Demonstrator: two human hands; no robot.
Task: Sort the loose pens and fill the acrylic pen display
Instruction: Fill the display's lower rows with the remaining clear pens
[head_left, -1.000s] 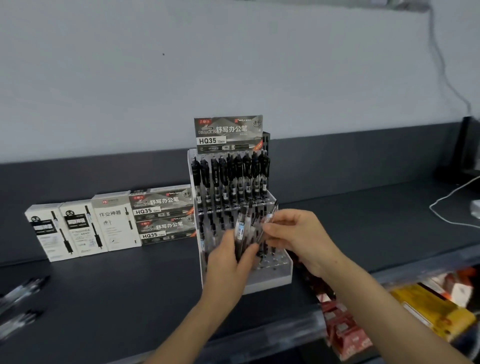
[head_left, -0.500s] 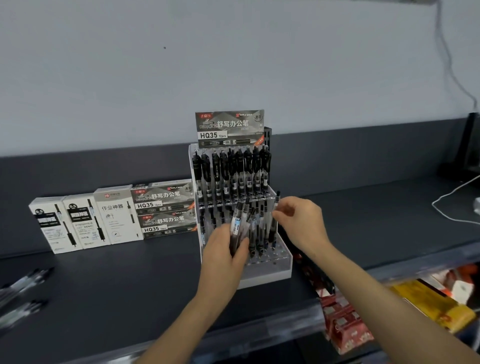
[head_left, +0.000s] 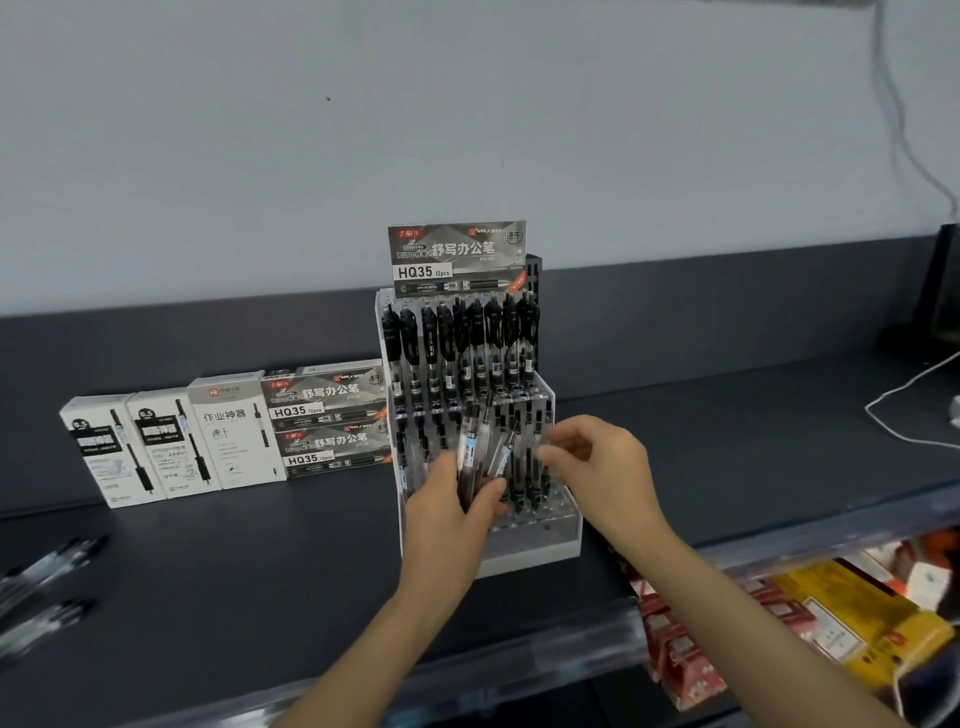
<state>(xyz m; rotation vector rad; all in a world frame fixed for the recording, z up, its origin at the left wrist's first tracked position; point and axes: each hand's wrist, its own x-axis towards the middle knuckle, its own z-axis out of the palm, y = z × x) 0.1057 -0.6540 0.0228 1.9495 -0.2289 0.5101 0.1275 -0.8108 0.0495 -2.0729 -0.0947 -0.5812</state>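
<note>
- Dark grey shelf (head_left: 260, 571) under a pale wall, and both hands are up at the acrylic pen display (head_left: 540, 551), which stands right behind them.
- Above the hands, the header card (head_left: 457, 257) reads "舒写办公笔" and "HQ35 12pcs"; the finer print is too small to read.
- Left hand (head_left: 447, 514) grips a fanned bundle of pens (head_left: 475, 457) against the display's middle tier.
- Right hand (head_left: 597, 467) sits just right of the bundle with its fingers bent toward it; pinching a pen or not, I cannot tell.
- Left of the left hand are 2 grey boxes (head_left: 327, 415) marked "HQ35" and 3 white boxes (head_left: 171, 447), 2 of them marked "0.5" and 1 "作业神器".
- Far left lie loose pens (head_left: 47, 587), blurred and cut off at the edge.
</note>
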